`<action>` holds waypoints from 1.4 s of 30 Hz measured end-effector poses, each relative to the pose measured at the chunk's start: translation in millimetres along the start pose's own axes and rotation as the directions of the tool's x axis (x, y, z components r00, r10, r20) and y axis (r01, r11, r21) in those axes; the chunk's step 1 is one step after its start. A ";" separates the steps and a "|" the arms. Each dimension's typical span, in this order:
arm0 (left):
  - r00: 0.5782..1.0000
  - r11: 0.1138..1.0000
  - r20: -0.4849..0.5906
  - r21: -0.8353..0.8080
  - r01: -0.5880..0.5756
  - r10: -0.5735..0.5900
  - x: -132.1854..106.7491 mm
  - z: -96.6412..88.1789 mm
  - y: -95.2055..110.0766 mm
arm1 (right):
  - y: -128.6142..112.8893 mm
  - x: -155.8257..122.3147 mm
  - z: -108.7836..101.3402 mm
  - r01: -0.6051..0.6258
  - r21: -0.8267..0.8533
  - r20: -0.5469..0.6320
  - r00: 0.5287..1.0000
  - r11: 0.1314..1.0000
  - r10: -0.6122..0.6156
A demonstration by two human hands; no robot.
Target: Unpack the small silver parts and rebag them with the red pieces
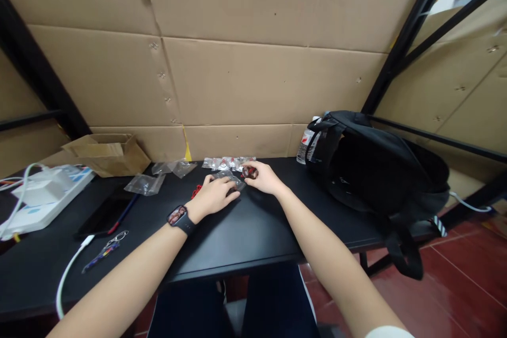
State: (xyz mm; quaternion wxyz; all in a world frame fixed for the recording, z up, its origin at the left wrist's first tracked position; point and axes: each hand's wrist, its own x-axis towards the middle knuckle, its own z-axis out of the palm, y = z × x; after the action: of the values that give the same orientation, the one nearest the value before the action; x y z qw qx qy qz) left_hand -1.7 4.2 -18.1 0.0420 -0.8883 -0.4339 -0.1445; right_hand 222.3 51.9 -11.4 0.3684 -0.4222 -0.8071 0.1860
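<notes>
My right hand [264, 177] is closed on a small dark reddish-brown, shiny rounded piece [250, 172], pinched between thumb and fingers; its kind is unclear. To its left, my left hand [214, 195] lies palm down with the thumb apart from the fingers, over the edge of a clear plastic bag [239, 182]. Something dark shows by its fingertips, partly hidden. A bunched red cord [195, 191] sticks out beside the left hand. Just behind both hands lies a row of small clear packets [222, 162] with silvery and red contents.
Empty clear bags [144, 185] and a brown paper bag [111, 154] lie to the left. Nearby are a power strip [51, 206], a dark tablet or phone [106, 212], a pen [123, 214] and a keyring [103, 253]. A black backpack [372, 169] and water bottle [306, 143] stand right.
</notes>
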 end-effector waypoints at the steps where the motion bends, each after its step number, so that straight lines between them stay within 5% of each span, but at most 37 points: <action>1: 1.000 0.999 0.021 -0.043 -0.010 0.011 -3.0 -1.0 -2.5 | -2.7 -1.0 -2.7 0.009 -0.016 0.008 1.000 1.000 -0.009; 9: 0.983 0.982 0.165 -0.184 -0.048 0.079 -11.4 -3.9 -13.0 | -14.4 -9.5 -17.1 0.033 -0.129 0.317 0.948 0.991 0.010; 16: 0.959 0.980 0.266 -0.193 -0.049 0.101 -11.1 -5.8 -12.4 | -3.7 -6.2 -3.7 0.128 -0.225 0.286 0.956 0.966 -0.060; 23: 0.946 0.966 0.298 -0.252 -0.052 0.128 -9.3 -8.2 -17.3 | -2.3 -5.1 0.6 0.016 -0.073 0.285 0.959 0.997 0.005; 31: 0.950 0.956 0.277 -0.288 -0.059 0.142 -9.6 -11.8 -14.5 | -4.8 -5.5 -4.3 0.090 0.017 0.397 0.913 0.996 -0.090; 42: 0.959 0.961 0.249 -0.268 -0.069 0.138 -11.2 -13.5 -13.4 | -15.6 -4.2 19.5 0.049 -0.455 0.113 0.994 0.889 0.003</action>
State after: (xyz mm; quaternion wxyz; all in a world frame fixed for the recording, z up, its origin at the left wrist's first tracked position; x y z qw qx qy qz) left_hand -21.7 1.3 -9.1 -0.1241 -0.9192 -0.3658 -0.0768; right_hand 200.7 39.7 -16.6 0.2160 -0.4763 -0.8523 0.0098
